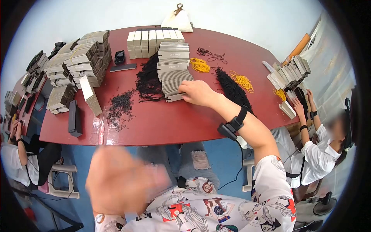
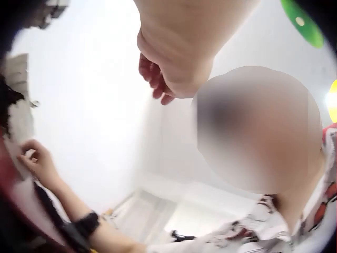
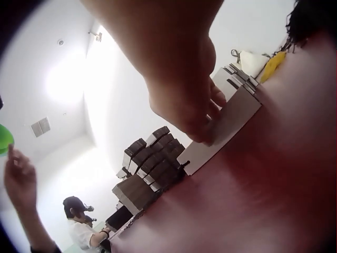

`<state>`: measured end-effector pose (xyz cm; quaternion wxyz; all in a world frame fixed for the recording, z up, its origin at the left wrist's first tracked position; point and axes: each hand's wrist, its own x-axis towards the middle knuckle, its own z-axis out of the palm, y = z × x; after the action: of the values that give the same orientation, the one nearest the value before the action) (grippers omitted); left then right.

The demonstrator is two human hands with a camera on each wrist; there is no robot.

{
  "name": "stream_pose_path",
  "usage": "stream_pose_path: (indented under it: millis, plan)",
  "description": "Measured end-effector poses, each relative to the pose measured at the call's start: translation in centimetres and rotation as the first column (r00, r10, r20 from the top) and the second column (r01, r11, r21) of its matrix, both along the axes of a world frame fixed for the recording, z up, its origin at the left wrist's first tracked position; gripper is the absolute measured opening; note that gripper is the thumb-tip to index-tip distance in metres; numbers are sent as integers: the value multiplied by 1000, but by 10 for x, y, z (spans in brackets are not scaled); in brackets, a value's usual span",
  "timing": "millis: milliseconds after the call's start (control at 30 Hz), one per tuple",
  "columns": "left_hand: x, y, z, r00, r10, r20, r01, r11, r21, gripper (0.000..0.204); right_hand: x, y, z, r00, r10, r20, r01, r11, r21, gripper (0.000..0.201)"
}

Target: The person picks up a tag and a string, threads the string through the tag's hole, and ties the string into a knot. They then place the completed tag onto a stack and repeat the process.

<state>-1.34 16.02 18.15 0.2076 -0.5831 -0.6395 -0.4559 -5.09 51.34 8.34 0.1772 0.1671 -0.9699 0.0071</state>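
A long row of grey cards (image 1: 174,73), some printed "ORIGINALS", runs front to back on the red table. At its near end my right hand (image 1: 199,92) pinches the front card, fingers bent over its edge. In the right wrist view the fingers (image 3: 202,134) lie against the pale face of that card (image 3: 234,129). My left hand (image 1: 121,179) is raised in front of my body, off the table, and blurred by motion. The left wrist view shows its fingers (image 2: 152,79) loosely curled with nothing seen in them. Black cords (image 1: 148,81) lie left of the row.
Stacked bundles of grey cards (image 1: 83,58) fill the left side; a white box (image 1: 91,96) and a dark box (image 1: 75,119) stand nearer. Small black loops (image 1: 120,110), yellow rubber bands (image 1: 199,65) and a black cord bundle (image 1: 232,89) lie around. A person (image 1: 320,150) works at the right.
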Motion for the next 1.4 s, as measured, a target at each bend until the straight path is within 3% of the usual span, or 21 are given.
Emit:
stream_pose_path:
  millis: [33, 100, 167, 200, 267, 400, 500, 567, 633, 733, 833, 900, 933, 1000, 1033, 1200, 1267, 1400]
  plan:
    - [-18, 22, -15, 992, 122, 15, -123, 987, 106, 7, -1, 0, 1, 999, -40, 28, 42, 996, -80, 12]
    - [-53, 42, -49, 891, 318, 324, -322, 946, -42, 11, -3, 1, 1, 996, -72, 53, 80, 984, -160, 14]
    - [-89, 43, -97, 823, 469, 322, -434, 883, -177, 16, -5, 4, -3, 993, -117, 30, 121, 973, -194, 20]
    - [-101, 42, -115, 823, 470, 318, -436, 882, -177, 16, -6, 4, -4, 993, -116, 27, 119, 973, -196, 20]
    - [-112, 41, -137, 794, 581, 177, -524, 803, -283, 16, -7, 3, -6, 991, -126, 36, 131, 960, -246, 21]
    - [-119, 46, -151, 764, 640, 83, -595, 749, -292, 11, 7, -3, -3, 989, -134, 58, 145, 941, -306, 21]
    - [-122, 47, -150, 763, 647, 11, -617, 732, -290, 7, 31, 7, 4, 969, -237, 68, 243, 883, -401, 20]
    - [-120, 50, -149, 758, 652, 8, -622, 726, -292, 7, 47, 32, 8, 866, -497, 52, 478, 794, -377, 19]
    - [-120, 52, -151, 745, 667, -16, -643, 711, -285, 7, 64, 69, 13, 721, -686, 102, 663, 638, -392, 23]
    - [-118, 54, -151, 741, 664, -96, -659, 693, -291, 9, 88, 115, 17, 523, -829, 195, 844, 473, -254, 28]
    - [-119, 53, -151, 743, 660, -107, -655, 686, -317, 11, 97, 146, 2, 451, -852, 267, 890, 407, -207, 25]
    - [-120, 53, -152, 743, 659, -118, -657, 683, -320, 12, 101, 158, -7, 543, -758, 363, 819, 381, -429, 22]
    - [-120, 52, -153, 739, 661, -131, -662, 676, -325, 12, 103, 156, 0, 546, -755, 362, 817, 386, -428, 22]
    - [-121, 52, -154, 733, 666, -142, -669, 666, -329, 13, 108, 148, 15, 509, -783, 357, 779, 242, -579, 20]
    - [-122, 53, -155, 731, 665, -153, -671, 662, -333, 13, 110, 149, 20, 533, -793, 295, 752, 284, -595, 21]
    - [-121, 54, -157, 712, 673, -198, -696, 642, -321, 13, 123, 148, 47, 481, -831, 278, 808, 298, -508, 27]
    - [-121, 53, -157, 712, 672, -204, -697, 643, -317, 13, 125, 145, 53, 474, -875, 96, 834, 411, -367, 26]
    - [-123, 53, -158, 709, 674, -209, -702, 642, -310, 12, 128, 161, 67, 493, -869, -33, 754, 446, -482, 28]
